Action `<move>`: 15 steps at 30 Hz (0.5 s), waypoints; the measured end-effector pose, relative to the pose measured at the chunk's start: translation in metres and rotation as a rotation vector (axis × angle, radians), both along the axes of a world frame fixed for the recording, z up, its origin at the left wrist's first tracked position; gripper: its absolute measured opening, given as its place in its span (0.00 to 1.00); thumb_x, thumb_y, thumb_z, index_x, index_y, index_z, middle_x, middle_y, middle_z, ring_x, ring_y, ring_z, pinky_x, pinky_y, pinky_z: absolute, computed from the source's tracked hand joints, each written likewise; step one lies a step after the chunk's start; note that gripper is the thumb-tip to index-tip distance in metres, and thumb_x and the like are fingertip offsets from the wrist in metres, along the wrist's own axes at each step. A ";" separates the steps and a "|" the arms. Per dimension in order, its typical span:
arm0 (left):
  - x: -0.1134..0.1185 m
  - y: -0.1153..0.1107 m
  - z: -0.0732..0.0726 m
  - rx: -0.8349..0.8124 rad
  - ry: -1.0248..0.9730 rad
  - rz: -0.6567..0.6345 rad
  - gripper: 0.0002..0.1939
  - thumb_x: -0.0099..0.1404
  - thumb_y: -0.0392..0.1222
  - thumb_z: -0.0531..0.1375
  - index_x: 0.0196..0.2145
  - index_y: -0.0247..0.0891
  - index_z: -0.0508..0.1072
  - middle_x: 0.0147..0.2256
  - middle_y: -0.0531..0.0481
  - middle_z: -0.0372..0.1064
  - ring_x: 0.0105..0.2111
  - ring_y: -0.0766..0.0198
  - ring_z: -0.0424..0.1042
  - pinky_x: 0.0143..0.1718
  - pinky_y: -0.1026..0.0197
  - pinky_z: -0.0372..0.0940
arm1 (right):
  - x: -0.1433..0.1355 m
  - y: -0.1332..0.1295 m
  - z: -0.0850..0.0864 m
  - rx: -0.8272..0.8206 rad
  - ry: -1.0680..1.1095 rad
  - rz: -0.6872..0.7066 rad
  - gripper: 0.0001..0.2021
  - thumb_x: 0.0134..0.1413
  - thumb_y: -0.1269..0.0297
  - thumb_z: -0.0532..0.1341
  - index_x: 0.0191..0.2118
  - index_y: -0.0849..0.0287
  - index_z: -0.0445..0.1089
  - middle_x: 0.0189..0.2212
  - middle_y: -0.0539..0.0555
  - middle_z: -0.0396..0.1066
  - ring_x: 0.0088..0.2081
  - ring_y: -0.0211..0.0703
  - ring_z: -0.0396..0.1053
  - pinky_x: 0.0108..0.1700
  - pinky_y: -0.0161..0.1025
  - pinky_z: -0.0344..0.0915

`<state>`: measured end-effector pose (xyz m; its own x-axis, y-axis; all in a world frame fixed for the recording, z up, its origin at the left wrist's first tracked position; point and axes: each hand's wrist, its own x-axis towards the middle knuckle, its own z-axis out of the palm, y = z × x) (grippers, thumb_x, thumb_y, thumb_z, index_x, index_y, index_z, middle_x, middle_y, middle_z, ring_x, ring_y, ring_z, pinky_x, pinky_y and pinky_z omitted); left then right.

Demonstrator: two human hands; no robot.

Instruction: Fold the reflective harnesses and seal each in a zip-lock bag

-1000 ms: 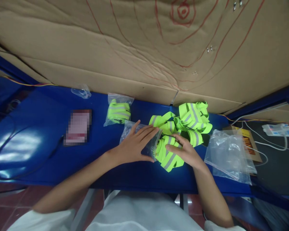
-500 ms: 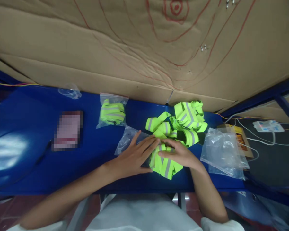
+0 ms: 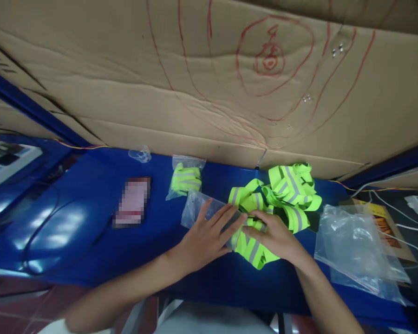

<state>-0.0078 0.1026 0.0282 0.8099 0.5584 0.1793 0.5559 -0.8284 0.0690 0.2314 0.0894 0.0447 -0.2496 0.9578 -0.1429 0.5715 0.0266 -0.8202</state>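
My left hand (image 3: 211, 236) lies with its fingers spread over a clear plastic bag (image 3: 192, 207), its fingertips at the bag's right part. Just right of it, my right hand (image 3: 273, 234) is curled over a folded bundle of neon yellow-green straps with grey stripes (image 3: 254, 248), thumb and fingers gripping it. The bundle's left edge is against the bag and my left fingertips; whether it is inside the bag is hidden. Behind my hands, a loose heap of the same straps (image 3: 290, 185) spreads over the blue table (image 3: 90, 250).
A bagged strap bundle (image 3: 186, 178) stands near the cardboard wall (image 3: 195, 111). Left are a pixelated flat object (image 3: 132, 202), a small crumpled plastic bag (image 3: 140, 154) and a dark cable. Clear bags (image 3: 355, 246) lie at the right, beside a yellow-brown packet (image 3: 392, 229) and white cables.
The camera view has shifted, so everything sits further right and lower. My left hand stays spread on the bag and my right hand remains on the bundle.
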 end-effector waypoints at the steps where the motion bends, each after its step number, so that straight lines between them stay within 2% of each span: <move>1: 0.000 0.001 0.000 0.006 0.006 -0.017 0.53 0.62 0.61 0.68 0.74 0.40 0.47 0.72 0.34 0.50 0.71 0.43 0.51 0.71 0.28 0.31 | 0.000 0.000 0.000 -0.002 0.008 0.020 0.12 0.60 0.54 0.67 0.43 0.55 0.75 0.39 0.52 0.79 0.40 0.50 0.77 0.41 0.41 0.68; 3: 0.000 0.006 0.000 0.002 0.007 -0.070 0.59 0.58 0.64 0.70 0.74 0.40 0.45 0.73 0.32 0.45 0.73 0.41 0.46 0.70 0.26 0.28 | 0.000 0.000 0.000 -0.045 0.048 0.088 0.12 0.60 0.53 0.67 0.43 0.55 0.75 0.39 0.51 0.79 0.41 0.49 0.76 0.42 0.40 0.67; 5: -0.002 0.010 0.000 -0.028 -0.009 -0.117 0.60 0.58 0.64 0.69 0.74 0.40 0.43 0.72 0.32 0.48 0.72 0.42 0.49 0.71 0.28 0.27 | 0.000 0.001 0.002 -0.097 0.102 0.131 0.13 0.59 0.53 0.67 0.45 0.55 0.76 0.42 0.50 0.79 0.44 0.49 0.76 0.45 0.40 0.68; 9: -0.007 0.016 -0.001 -0.068 -0.046 -0.072 0.52 0.66 0.61 0.64 0.75 0.39 0.42 0.65 0.36 0.63 0.66 0.47 0.62 0.73 0.35 0.33 | -0.004 0.002 0.003 -0.052 0.101 0.022 0.16 0.58 0.52 0.68 0.46 0.56 0.75 0.43 0.51 0.79 0.45 0.50 0.77 0.47 0.41 0.68; 12: -0.010 0.015 0.001 -0.045 -0.045 -0.045 0.49 0.67 0.60 0.63 0.74 0.39 0.45 0.65 0.35 0.64 0.65 0.45 0.63 0.72 0.35 0.36 | -0.007 0.001 0.001 -0.001 0.072 -0.033 0.15 0.58 0.52 0.68 0.44 0.57 0.75 0.41 0.52 0.79 0.44 0.49 0.77 0.45 0.40 0.68; 15: -0.013 0.014 0.004 -0.074 -0.055 -0.041 0.50 0.67 0.62 0.63 0.74 0.40 0.43 0.65 0.36 0.64 0.64 0.46 0.65 0.70 0.38 0.41 | -0.007 0.000 0.001 -0.004 0.081 -0.047 0.15 0.58 0.52 0.68 0.45 0.56 0.75 0.41 0.51 0.79 0.44 0.49 0.76 0.45 0.40 0.67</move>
